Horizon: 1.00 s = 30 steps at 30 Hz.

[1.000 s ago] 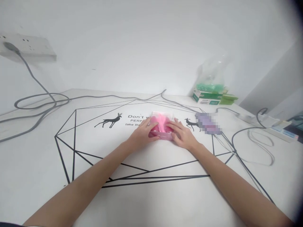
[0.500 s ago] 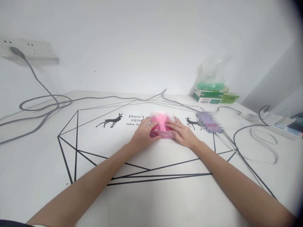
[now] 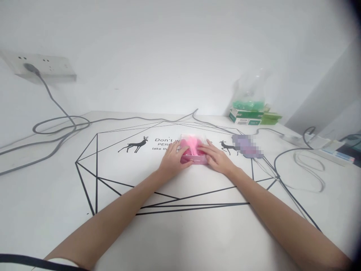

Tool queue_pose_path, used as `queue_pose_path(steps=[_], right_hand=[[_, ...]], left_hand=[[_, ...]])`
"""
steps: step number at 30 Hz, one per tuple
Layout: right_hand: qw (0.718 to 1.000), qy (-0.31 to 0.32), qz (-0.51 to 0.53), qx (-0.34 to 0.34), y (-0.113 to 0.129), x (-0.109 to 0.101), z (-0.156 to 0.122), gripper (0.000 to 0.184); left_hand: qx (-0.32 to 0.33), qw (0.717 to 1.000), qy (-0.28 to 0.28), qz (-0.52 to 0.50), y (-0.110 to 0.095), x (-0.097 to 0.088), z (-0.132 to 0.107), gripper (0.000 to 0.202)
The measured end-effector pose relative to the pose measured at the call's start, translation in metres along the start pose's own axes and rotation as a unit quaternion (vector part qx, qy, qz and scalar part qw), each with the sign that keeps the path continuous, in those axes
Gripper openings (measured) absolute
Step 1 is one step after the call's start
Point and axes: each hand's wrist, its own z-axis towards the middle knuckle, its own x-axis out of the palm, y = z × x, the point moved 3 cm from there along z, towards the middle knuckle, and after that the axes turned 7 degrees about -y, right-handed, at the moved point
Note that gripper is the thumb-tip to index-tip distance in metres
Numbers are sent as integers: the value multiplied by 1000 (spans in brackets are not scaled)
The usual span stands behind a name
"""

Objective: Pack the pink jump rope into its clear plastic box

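Observation:
A small pink box point(image 3: 197, 159) with a clear top stands on the white table point(image 3: 180, 233), with bright pink contents point(image 3: 193, 144) showing through; what they are I cannot make out. My left hand point(image 3: 172, 159) grips its left side, thumb along the front edge and fingers over the top. On the opposite side my right hand point(image 3: 217, 157) holds the box, fingers laid across the top and thumb near the front corner. Both hands partly cover the box and the printed words behind it.
Right of the box lies a blurred purple item point(image 3: 247, 146). Green and white boxes point(image 3: 244, 116) stand by the wall under a clear bag point(image 3: 249, 92). Grey cables point(image 3: 118, 119) run along the back and to a wall socket point(image 3: 42, 66); a power strip point(image 3: 296, 141) lies at right.
The camera view has shifted slightly, so the table's surroundings sit a little differently. Both hands stay on the pink box in nearly the same pose.

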Motion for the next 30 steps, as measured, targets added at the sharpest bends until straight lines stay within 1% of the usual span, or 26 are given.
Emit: queue_pose_path(steps=[4,9,14,16,18,24,30], right_hand=[[1000,-6,2,2,0,-1,-1,47],[1000,1,2,20,-1,0,-4,48],[998,10,-8,60,-2,-1,-5,49],[996,12,-22,85,-1,-2,-5,49],[995,16,-36,96,0,-2,-5,49],[995,5,-40,94,3,-2,-5,47],[997,-13,-43,61,6,-2,-7,43]], left_hand=[[7,1000,5,14,-4,-2,1,54],[18,999,31,30,-6,-9,3,53],[28,998,49,11,4,-15,5,51],[26,999,47,4,8,-14,4,50],[26,999,40,-4,10,-12,3,49],[27,999,34,-32,11,-8,1,47],[35,997,50,-38,16,-11,3,47]])
